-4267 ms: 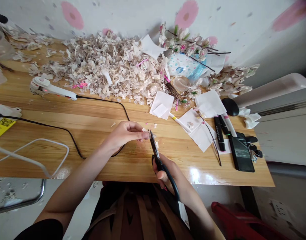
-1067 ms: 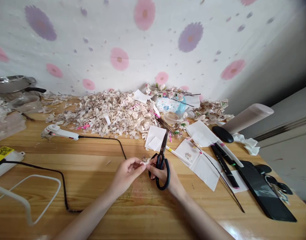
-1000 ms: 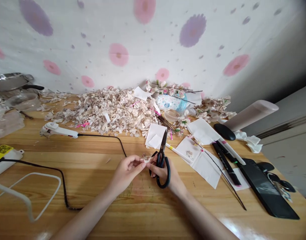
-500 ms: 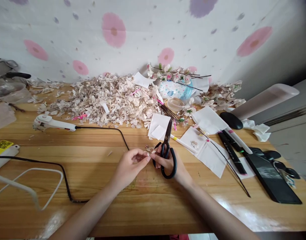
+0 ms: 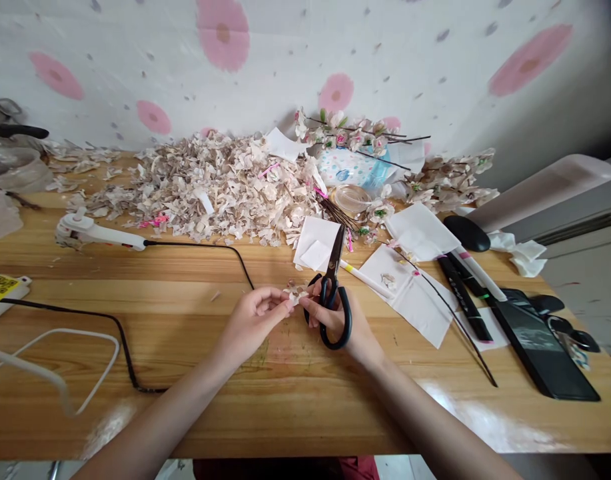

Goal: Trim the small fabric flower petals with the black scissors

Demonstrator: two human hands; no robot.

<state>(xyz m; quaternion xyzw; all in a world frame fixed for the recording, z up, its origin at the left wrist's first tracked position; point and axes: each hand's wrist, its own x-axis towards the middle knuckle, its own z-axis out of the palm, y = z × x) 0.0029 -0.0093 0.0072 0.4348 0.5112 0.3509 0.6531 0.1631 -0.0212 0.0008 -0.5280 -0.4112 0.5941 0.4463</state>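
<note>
Pinching whitish piece with left hand and right hand, gripping scissors in latter. Not yet released, with loose heap remaining beyond hands.

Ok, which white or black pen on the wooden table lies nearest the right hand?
The slim white pen with the yellow band. The white pen with the pink band and both black markers lie farther from the right hand.
</note>
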